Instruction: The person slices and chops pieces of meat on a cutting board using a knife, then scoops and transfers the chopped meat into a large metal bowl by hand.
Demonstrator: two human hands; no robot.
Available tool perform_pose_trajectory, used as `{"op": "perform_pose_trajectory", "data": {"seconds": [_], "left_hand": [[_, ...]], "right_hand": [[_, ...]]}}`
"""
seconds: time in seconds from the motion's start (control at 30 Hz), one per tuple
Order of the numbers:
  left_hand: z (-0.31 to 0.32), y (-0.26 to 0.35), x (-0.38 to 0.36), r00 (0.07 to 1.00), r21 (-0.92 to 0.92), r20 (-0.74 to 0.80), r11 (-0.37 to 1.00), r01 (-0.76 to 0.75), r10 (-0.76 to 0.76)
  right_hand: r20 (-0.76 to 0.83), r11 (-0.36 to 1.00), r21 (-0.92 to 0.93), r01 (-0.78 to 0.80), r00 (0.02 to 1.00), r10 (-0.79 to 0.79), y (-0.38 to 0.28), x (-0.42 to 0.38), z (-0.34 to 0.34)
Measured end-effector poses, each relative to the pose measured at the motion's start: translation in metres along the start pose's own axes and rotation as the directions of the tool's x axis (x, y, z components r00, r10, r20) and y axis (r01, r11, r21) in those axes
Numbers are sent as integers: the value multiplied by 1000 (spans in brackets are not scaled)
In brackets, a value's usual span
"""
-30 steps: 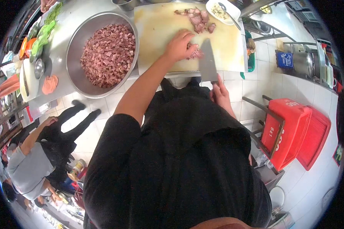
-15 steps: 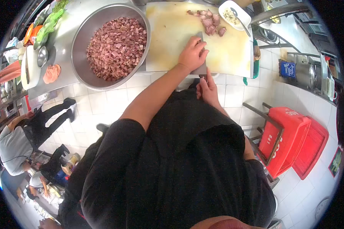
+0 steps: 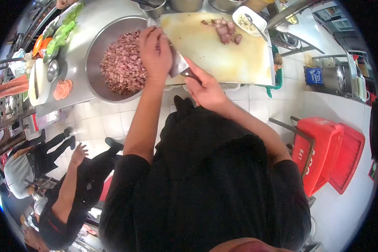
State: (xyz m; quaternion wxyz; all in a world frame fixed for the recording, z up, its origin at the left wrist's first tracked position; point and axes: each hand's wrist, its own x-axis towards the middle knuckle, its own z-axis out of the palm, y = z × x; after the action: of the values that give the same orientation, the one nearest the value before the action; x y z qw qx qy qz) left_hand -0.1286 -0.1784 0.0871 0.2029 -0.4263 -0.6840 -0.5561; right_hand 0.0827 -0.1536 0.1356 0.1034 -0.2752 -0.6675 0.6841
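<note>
A cleaver [image 3: 179,65] with a wide metal blade and dark handle lies along the bowl's right side, near the edge of the cutting board [image 3: 222,63]. My right hand [image 3: 208,89] is wrapped round its handle. My left hand [image 3: 156,54] rests over the blade and the right rim of a large metal bowl [image 3: 92,80], fingers stretched forward and covering part of the blade. Whether anything lies under that palm is hidden. Diced pinkish meat [image 3: 124,63] fills much of the bowl. Several larger meat pieces [image 3: 226,31] lie at the board's far side.
A white dish [image 3: 256,19] with chopped pale food and a spoon stands beyond the board. Leafy greens [image 3: 65,31] and a small metal bowl [image 3: 53,70] are at left. A person in black [image 3: 73,197] stands at lower left. Red crates [image 3: 319,151] stand at right.
Both hands and the cleaver have moved left from the board to the bowl's right rim. The blade now tilts toward the bowl. A person in black has come into view at lower left.
</note>
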Motion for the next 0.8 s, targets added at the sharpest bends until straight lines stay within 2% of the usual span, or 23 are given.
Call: {"op": "perform_pose_trajectory", "data": {"seconds": [0.03,0.2,0.33,0.4,0.5,0.53,0.6,0.7,0.8], "left_hand": [[-15,-9,6,999,3,-43,1000,21,-21],[-85,-65,8,990,212,-23,967,143,-141],[-114,-73,9,974,217,-56,950,225,-218],[-124,-71,10,974,217,-48,949,227,-222],[-134,-79,8,977,252,-23,945,209,-210],[-133,-83,8,979,261,-6,945,198,-203],[-128,-83,12,985,276,-34,945,173,-171],[-119,-71,23,989,281,16,950,135,-146],[-102,-59,30,998,273,35,961,42,-53]], "right_hand": [[6,999,-26,29,1000,-29,-2,5,7],[-52,948,-214,236,966,-252,-8,12,-2],[-141,938,-237,251,947,-289,-9,-4,-36],[-199,902,-320,291,910,-364,1,-12,-46],[-236,806,-533,256,871,-432,51,-19,-68],[-269,812,-558,170,889,-371,77,-19,-75],[-178,614,-769,177,864,-472,124,-17,-83],[-233,700,-713,-43,956,-179,108,-25,-83],[-262,705,-699,-121,960,-95,111,-23,-87]]}}
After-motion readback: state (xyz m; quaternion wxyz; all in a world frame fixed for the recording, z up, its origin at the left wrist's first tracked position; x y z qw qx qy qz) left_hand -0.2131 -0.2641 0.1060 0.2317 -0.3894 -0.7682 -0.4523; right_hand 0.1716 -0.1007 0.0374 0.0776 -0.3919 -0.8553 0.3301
